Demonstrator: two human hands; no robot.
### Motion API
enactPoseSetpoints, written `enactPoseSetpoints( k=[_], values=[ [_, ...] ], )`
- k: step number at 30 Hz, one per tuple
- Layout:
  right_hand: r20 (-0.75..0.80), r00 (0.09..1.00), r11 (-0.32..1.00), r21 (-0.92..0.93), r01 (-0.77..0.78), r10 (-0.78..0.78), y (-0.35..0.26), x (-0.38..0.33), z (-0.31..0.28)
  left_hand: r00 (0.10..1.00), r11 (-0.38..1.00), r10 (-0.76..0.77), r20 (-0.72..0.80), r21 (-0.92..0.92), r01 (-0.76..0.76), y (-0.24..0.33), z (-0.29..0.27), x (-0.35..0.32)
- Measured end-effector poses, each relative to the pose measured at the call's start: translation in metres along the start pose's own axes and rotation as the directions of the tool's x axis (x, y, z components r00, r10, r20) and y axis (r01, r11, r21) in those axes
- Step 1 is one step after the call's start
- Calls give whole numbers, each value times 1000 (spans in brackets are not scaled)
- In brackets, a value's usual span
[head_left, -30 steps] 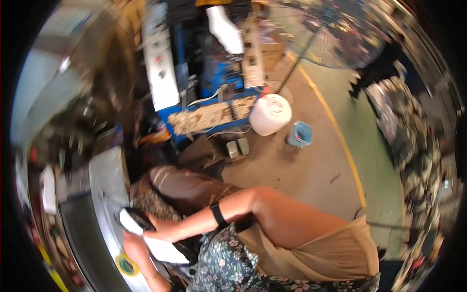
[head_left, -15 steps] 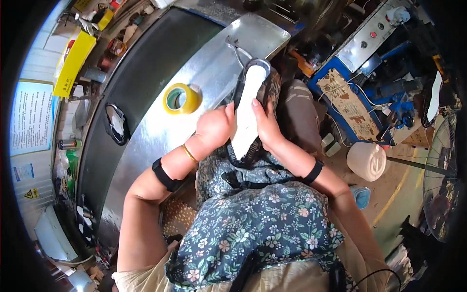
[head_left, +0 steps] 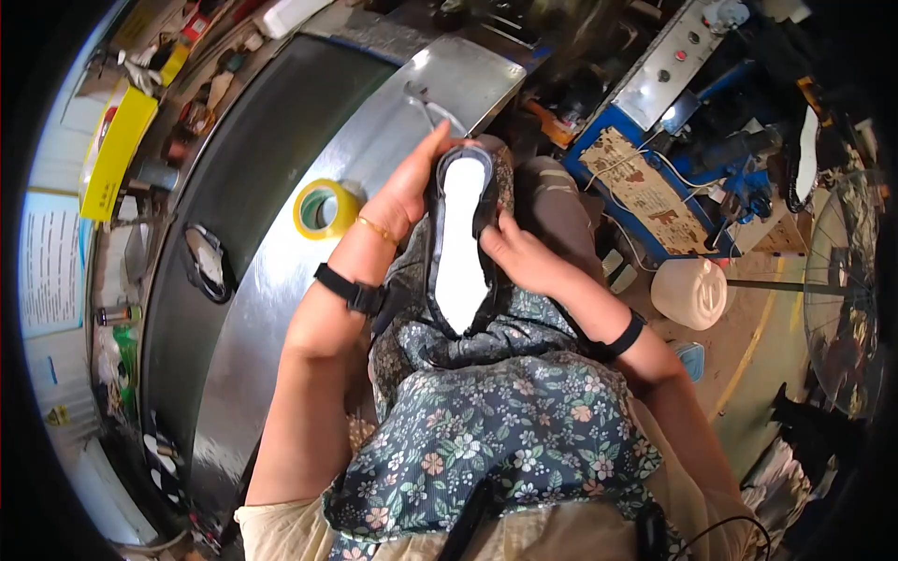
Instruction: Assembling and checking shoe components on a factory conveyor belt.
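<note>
A black shoe upper [head_left: 434, 271] lies sole side up over my lap, with a white insole [head_left: 460, 245] filling its underside. My left hand [head_left: 412, 182] is closed around the far end of the shoe, thumb raised and the other fingers partly hidden behind it. On its right side my right hand [head_left: 528, 257] grips the edge near the middle, fingertips partly out of sight. Just beyond the shoe, a metal hand tool with two handles, like pliers [head_left: 430, 107], rests on the shiny metal tabletop [head_left: 374, 140]. A roll of yellow tape [head_left: 344, 208] sits left of my left hand.
A dark belt [head_left: 271, 140] runs left of the metal top, carrying another shoe [head_left: 208, 262]. To the right stand a blue machine [head_left: 599, 154] with a button panel, a whitish plastic jug [head_left: 687, 293] and a fan [head_left: 847, 290]. A yellow box [head_left: 120, 154] is at far left.
My left hand has moved from the shoe's left side to its far end. The shoe has turned straighter, its white insole facing up more fully. My right hand stays at the right side. The view has shifted slightly.
</note>
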State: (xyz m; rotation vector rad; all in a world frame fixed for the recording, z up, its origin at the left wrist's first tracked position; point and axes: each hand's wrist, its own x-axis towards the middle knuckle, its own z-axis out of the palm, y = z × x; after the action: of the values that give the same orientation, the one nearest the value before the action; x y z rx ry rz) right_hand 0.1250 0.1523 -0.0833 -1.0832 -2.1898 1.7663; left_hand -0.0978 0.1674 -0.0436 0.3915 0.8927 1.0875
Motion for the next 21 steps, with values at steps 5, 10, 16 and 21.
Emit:
enactPoseSetpoints(
  k=[5, 10, 16, 21],
  values=[
    [-73, 997, 546, 835, 66, -9, -34, 49, -43, 953, 785, 290, -92, 592, -182, -29, 22, 2],
    [-33, 981, 597, 789, 143, -191, -19, 56, -37, 858, 369, 511, -51, 915, -166, -35, 37, -19],
    [-38, 936, 687, 669, 284, -350, -14, 59, -46, 874, 683, 478, 85, 590, -431, -36, 21, -7],
    [-48, 881, 778, 448, 440, -471, -11, 54, -55, 964, 916, 202, 171, 315, -248, -23, 24, -16]
  ],
)
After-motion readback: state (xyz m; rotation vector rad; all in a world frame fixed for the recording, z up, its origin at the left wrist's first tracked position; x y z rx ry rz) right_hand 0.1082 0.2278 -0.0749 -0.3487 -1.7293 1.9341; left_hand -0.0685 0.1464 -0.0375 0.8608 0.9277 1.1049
